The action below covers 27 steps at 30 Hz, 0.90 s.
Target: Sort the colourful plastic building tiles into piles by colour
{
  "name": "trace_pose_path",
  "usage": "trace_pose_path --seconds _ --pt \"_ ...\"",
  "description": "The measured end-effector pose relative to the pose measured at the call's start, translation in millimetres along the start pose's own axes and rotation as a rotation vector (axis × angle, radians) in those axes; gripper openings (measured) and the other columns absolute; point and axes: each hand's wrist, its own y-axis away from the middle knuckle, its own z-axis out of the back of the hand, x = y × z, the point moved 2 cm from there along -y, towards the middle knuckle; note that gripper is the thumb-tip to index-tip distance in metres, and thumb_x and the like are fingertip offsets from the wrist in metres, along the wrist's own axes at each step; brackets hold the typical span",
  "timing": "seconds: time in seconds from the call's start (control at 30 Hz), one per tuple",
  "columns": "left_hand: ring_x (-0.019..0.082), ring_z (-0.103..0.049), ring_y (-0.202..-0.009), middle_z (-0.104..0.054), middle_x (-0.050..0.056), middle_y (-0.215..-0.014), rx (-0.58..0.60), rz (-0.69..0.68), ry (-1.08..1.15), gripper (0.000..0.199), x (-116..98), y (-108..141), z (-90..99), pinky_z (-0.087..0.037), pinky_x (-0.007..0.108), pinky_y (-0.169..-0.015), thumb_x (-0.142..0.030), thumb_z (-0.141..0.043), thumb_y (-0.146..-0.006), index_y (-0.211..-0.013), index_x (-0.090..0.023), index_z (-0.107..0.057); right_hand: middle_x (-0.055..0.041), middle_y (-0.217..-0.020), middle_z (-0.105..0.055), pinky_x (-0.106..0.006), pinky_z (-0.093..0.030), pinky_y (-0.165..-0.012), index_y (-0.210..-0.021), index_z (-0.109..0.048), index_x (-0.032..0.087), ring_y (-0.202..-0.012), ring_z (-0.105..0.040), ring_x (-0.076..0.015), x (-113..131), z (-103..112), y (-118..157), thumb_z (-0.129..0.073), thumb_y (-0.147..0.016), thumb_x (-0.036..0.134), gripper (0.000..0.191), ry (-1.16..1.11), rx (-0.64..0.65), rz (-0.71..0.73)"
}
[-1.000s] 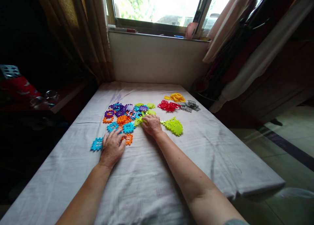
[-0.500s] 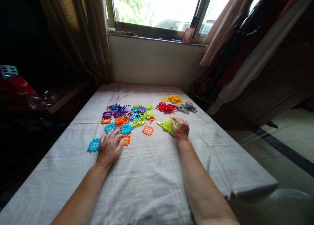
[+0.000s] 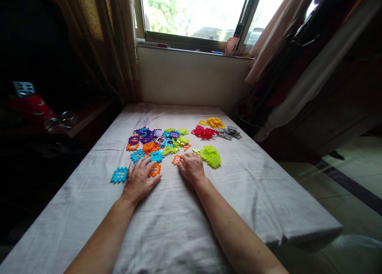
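Observation:
My left hand lies with its fingers spread at the near edge of a mixed heap of plastic interlocking tiles. Its fingertips rest by blue tiles and beside an orange tile; the fingers partly hide these. Left of that hand is a blue square tile. My right hand has its fingers curled down onto an orange window-shaped tile, whose right part is hidden under them. Just beyond the right hand sits a pile of lime green tiles.
Separate piles of red, yellow and grey tiles lie at the far right. Purple tiles are in the left heap. A pale sheet covers the table. A pink cup stands on the windowsill.
My right hand has left the lime green pile and moved left onto the orange window-shaped tile. My left hand stays by the mixed heap, its fingers a little more spread.

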Motion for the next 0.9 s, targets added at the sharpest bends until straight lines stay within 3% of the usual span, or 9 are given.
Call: trace_pose_path --seconds 0.2,0.4,0.53,0.77,0.9 --pt "0.034 -0.041 -0.144 -0.057 0.01 -0.147 0.011 -0.05 0.014 0.05 -4 1 1.1 -0.022 0.062 -0.12 -0.05 -0.061 -0.088 -0.134 -0.032 -0.063 -0.0039 -0.111 -0.076 -0.028 -0.046 -0.094 -0.106 -0.075 0.025 -0.102 -0.065 -0.0182 31 -16 -12 -0.054 -0.097 0.024 0.023 -0.258 0.085 0.198" --pt "0.036 -0.042 -0.143 -0.057 0.006 -0.147 0.043 -0.131 0.027 0.03 -8 1 1.1 -0.02 0.065 -0.119 -0.044 -0.061 -0.09 -0.116 -0.037 -0.074 -0.0082 -0.137 -0.064 -0.042 -0.041 -0.103 -0.119 -0.072 0.028 -0.124 -0.053 -0.0279 24 -14 -48 -0.06 -0.091 0.025 0.031 -0.065 0.038 0.035" --pt "0.035 -0.043 -0.142 -0.06 0.007 -0.143 0.03 -0.128 0.036 0.029 -9 1 1.2 -0.021 0.065 -0.119 -0.042 -0.06 -0.091 -0.114 -0.034 -0.075 -0.0082 -0.143 -0.06 -0.044 -0.037 -0.107 -0.112 -0.074 0.026 -0.132 -0.048 -0.0291 24 -22 -55 -0.057 -0.094 0.026 0.025 0.007 0.075 0.068" --pt "0.034 -0.045 -0.142 -0.064 0.008 -0.139 0.008 -0.081 0.062 0.024 -7 0 3.9 -0.025 0.063 -0.118 -0.04 -0.06 -0.09 -0.107 -0.03 -0.074 -0.0071 -0.138 -0.065 -0.04 -0.036 -0.108 -0.107 -0.073 0.024 -0.129 -0.05 -0.0259 14 -18 -43 -0.057 -0.094 0.025 0.02 -0.104 -0.123 0.15" --pt "0.033 -0.045 -0.142 -0.064 0.007 -0.138 0.022 -0.066 0.076 0.024 -5 -1 2.6 -0.026 0.062 -0.118 -0.04 -0.059 -0.09 -0.107 -0.03 -0.073 -0.0086 -0.132 -0.067 -0.039 -0.039 -0.103 -0.101 -0.073 0.023 -0.123 -0.054 -0.0258 -23 4 -33 -0.061 -0.092 0.027 0.015 -0.085 -0.255 -0.007"
